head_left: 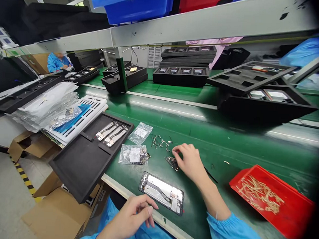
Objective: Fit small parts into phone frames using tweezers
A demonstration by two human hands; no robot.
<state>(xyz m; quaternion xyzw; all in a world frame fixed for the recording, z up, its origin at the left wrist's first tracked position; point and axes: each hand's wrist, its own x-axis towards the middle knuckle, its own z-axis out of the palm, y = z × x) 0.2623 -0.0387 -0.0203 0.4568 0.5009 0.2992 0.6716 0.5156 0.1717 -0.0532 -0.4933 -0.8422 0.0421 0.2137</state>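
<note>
My right hand (189, 161) rests on the green counter (226, 142), its grip pinched over the small dark parts (172, 162) at nine o'clock of my palm. The loose metal clips (160, 142) lie at eleven. My left hand (132, 216), fingers loosely curled and empty, sits just beside the phone frame (162, 192), whose long axis runs ten to four. A red bin (289, 214) waits at three o'clock.

A matt green mat is seen on the table (226, 142). The phone frame (162, 193) looks of bare, shiny metal. The tray (79, 165) is matt black foam, the bin (289, 211) glossy red plastic, the bags (133, 155) clear film, the boxes (56, 213) rough cardboard.
</note>
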